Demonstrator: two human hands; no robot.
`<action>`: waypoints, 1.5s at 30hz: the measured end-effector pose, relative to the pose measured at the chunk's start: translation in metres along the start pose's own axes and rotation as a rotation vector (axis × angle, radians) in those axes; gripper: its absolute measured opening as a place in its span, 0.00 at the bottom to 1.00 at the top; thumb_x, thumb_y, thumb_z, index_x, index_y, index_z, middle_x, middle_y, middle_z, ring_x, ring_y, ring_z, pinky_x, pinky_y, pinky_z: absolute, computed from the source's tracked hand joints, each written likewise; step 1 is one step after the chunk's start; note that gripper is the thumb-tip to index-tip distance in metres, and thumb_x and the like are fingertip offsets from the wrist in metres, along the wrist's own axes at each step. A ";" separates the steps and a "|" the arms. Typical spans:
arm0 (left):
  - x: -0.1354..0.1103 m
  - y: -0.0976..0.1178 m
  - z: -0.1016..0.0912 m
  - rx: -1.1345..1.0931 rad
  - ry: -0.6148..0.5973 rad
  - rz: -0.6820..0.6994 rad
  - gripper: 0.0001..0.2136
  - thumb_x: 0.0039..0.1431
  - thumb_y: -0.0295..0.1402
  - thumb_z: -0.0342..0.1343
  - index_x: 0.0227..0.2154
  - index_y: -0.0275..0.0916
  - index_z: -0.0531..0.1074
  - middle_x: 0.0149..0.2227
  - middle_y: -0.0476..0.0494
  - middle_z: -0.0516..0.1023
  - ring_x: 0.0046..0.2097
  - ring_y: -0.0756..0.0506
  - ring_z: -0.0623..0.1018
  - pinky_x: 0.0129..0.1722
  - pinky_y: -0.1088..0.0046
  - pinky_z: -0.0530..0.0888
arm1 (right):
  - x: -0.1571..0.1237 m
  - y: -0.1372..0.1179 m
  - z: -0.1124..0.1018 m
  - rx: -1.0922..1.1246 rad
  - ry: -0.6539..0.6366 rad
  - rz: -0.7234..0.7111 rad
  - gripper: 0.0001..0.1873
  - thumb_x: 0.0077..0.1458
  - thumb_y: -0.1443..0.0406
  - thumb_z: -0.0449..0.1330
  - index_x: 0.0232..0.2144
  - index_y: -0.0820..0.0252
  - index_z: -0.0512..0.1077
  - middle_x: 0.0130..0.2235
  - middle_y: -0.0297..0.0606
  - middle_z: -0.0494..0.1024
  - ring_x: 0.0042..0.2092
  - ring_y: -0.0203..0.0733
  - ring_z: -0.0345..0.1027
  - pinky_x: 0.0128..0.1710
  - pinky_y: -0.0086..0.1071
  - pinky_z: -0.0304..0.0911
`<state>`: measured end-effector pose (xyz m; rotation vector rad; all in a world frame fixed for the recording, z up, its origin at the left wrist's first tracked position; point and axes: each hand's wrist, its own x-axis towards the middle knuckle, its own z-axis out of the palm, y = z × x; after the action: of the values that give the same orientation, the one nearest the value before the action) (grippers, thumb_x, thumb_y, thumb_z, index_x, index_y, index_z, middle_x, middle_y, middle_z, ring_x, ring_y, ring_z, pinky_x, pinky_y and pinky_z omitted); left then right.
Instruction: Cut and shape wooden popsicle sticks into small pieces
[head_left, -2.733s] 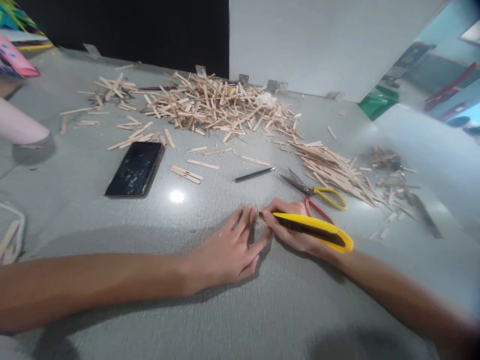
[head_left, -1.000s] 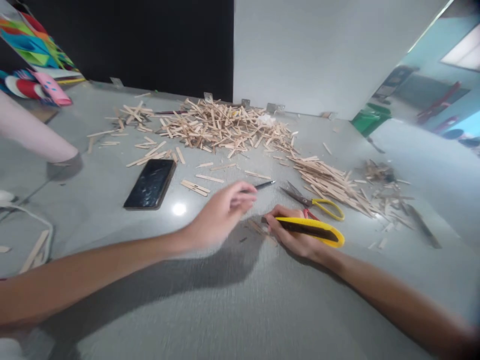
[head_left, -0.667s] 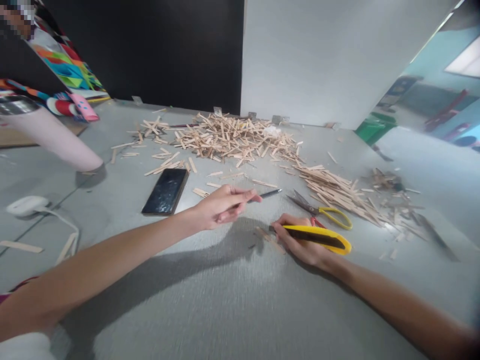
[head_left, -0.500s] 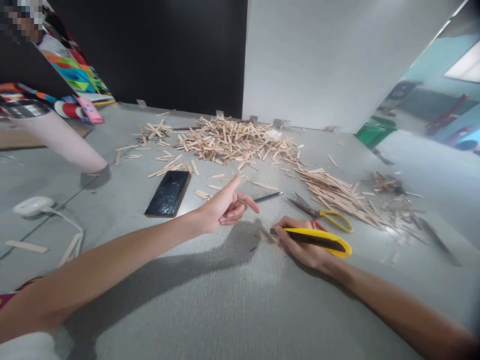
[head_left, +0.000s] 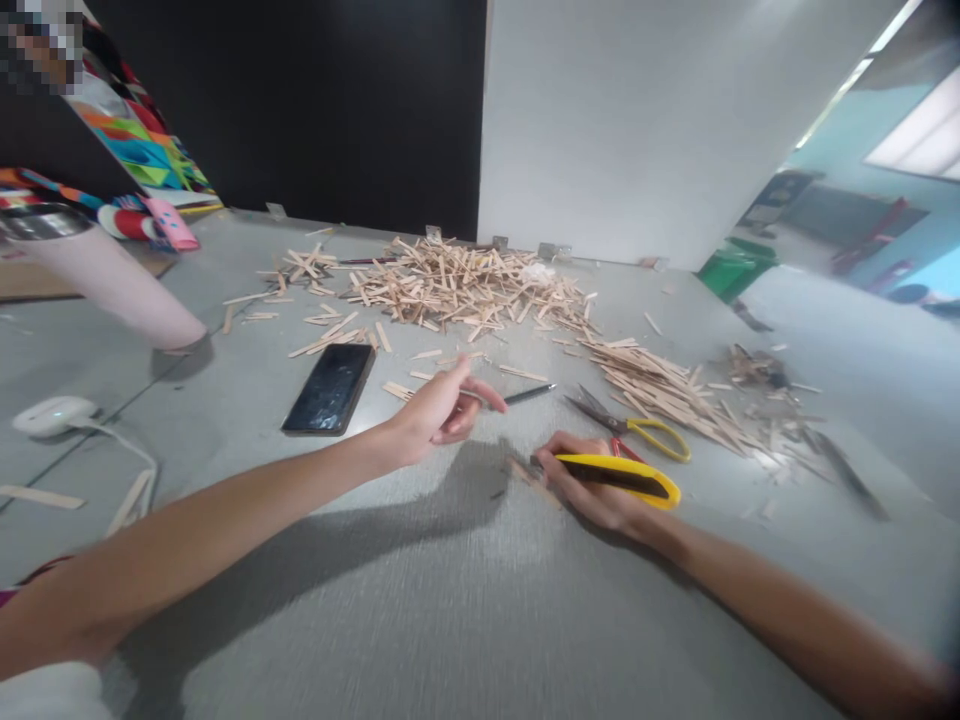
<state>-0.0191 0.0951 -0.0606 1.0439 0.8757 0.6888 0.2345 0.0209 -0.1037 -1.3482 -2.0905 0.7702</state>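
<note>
My left hand [head_left: 446, 408] hovers over the grey table, thumb and index finger apart and the other fingers curled; I see nothing held in it. Behind its index finger lies a dark pen [head_left: 531, 394]. My right hand [head_left: 581, 475] rests low at the table, closed round a yellow-and-black handled tool [head_left: 615, 476] whose working end is mostly hidden. Short pieces of wooden stick [head_left: 534, 482] lie at that hand's fingertips, blurred. Just beyond it are yellow-handled scissors [head_left: 634, 425], their blades pointing left, with a red piece [head_left: 624, 450] partly covered by the tool.
A heap of wooden sticks [head_left: 465, 285] lies at the back, and a neater pile [head_left: 667, 390] to the right. A phone [head_left: 330, 390], a pink bottle [head_left: 112, 275] and a white earbud case [head_left: 56, 416] with its cable stand left. A dark blade [head_left: 851, 475] lies far right.
The whole view has shifted slightly, moving things a little left in the picture. Both hands keep nearly the same pose, and the right still grips the yellow-and-black tool.
</note>
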 end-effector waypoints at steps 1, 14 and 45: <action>0.001 0.000 -0.001 0.005 0.005 0.007 0.40 0.82 0.51 0.32 0.28 0.32 0.82 0.13 0.54 0.52 0.16 0.55 0.48 0.19 0.73 0.47 | 0.000 0.001 0.001 0.000 0.002 -0.002 0.19 0.74 0.55 0.55 0.30 0.55 0.71 0.26 0.31 0.76 0.27 0.38 0.67 0.30 0.34 0.60; 0.006 -0.011 0.005 0.105 0.131 0.104 0.07 0.65 0.21 0.61 0.43 0.30 0.82 0.46 0.30 0.86 0.32 0.48 0.84 0.16 0.80 0.60 | 0.001 0.001 0.002 -0.039 0.017 -0.081 0.17 0.73 0.59 0.56 0.30 0.56 0.71 0.25 0.29 0.72 0.27 0.36 0.65 0.31 0.32 0.58; -0.005 -0.059 0.030 0.175 -0.246 0.026 0.31 0.75 0.61 0.44 0.62 0.44 0.76 0.58 0.32 0.82 0.55 0.36 0.81 0.47 0.62 0.75 | -0.023 -0.038 0.011 -1.113 0.022 -0.147 0.48 0.67 0.75 0.60 0.80 0.59 0.42 0.27 0.38 0.80 0.22 0.44 0.72 0.21 0.35 0.56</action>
<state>0.0094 0.0571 -0.1066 1.2697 0.7183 0.4987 0.2116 -0.0151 -0.0870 -1.6184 -2.6497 -0.6034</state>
